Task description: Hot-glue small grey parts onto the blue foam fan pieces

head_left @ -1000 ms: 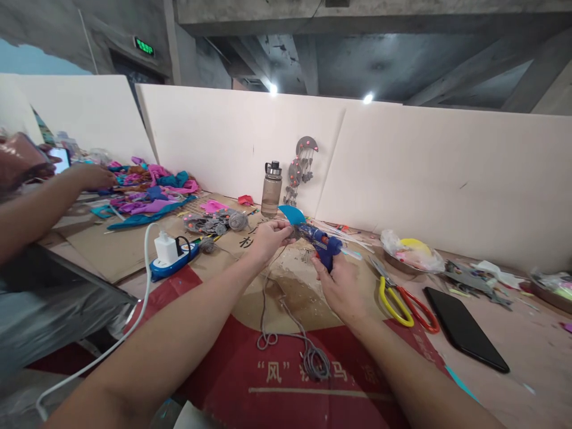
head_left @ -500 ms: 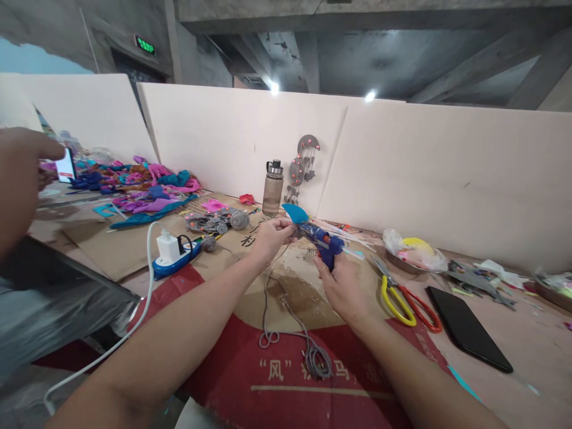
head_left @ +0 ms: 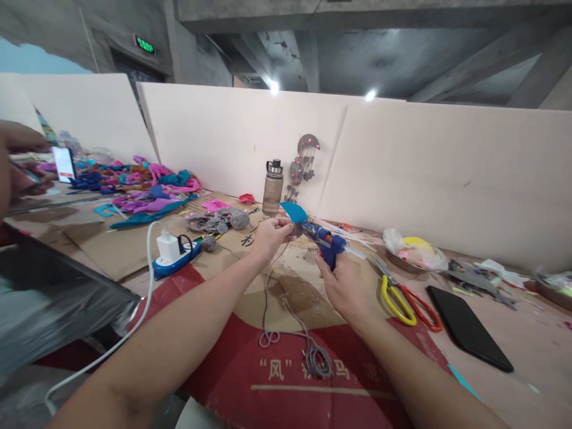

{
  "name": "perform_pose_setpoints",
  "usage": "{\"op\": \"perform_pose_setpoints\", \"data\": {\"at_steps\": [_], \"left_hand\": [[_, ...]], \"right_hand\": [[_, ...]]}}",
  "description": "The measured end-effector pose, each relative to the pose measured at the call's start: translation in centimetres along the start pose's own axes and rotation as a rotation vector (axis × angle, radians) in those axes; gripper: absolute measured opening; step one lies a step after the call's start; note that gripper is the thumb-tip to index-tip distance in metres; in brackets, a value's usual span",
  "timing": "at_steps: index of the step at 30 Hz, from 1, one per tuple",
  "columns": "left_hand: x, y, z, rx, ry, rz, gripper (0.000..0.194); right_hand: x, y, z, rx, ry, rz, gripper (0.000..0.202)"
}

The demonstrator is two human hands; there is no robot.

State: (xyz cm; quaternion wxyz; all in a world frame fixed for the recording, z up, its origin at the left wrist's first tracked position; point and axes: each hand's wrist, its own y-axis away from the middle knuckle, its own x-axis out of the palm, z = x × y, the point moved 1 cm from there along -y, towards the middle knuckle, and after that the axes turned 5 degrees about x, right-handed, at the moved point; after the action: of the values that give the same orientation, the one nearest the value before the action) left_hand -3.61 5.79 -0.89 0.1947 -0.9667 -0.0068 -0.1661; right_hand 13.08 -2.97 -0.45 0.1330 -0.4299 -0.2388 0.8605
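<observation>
My left hand [head_left: 272,238] pinches a curved blue piece [head_left: 295,211] near its lower edge. Around the handle of a blue glue gun [head_left: 327,243] my right hand [head_left: 342,280] is closed, and a clear glue stick sticks out behind it. The gun's nozzle end is close beside my left fingertips; whether it touches the piece I cannot tell. Grey cord [head_left: 318,360] lies coiled on the red and brown cardboard [head_left: 250,381] below my hands.
Scissors [head_left: 402,298] and a black phone [head_left: 469,328] lie at the right. Behind my hands stands a bottle [head_left: 272,189]. A power strip [head_left: 176,262] with a white cable, grey yarn pieces [head_left: 214,220] and colourful cloth [head_left: 152,185] are left, beside a person's arm [head_left: 18,149].
The blue piece has shifted slightly left, and the glue gun has moved a little right. At the far left, the person's hand has drawn back from the upright phone.
</observation>
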Motion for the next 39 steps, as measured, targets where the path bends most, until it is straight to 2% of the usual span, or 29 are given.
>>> {"op": "perform_pose_setpoints", "data": {"at_steps": [14, 24, 39], "left_hand": [[0.21, 0.28, -0.74, -0.022, 0.008, -0.045, 0.022], [-0.05, 0.17, -0.61, -0.003, 0.007, -0.020, 0.023], [-0.06, 0.11, -0.79, 0.009, 0.058, -0.049, 0.019]], "right_hand": [[0.27, -0.09, -0.52, 0.036, -0.040, -0.005, 0.027], [0.19, -0.19, -0.59, 0.034, -0.054, -0.029, 0.027], [-0.17, -0.24, -0.55, 0.073, -0.060, 0.006, 0.028]]}}
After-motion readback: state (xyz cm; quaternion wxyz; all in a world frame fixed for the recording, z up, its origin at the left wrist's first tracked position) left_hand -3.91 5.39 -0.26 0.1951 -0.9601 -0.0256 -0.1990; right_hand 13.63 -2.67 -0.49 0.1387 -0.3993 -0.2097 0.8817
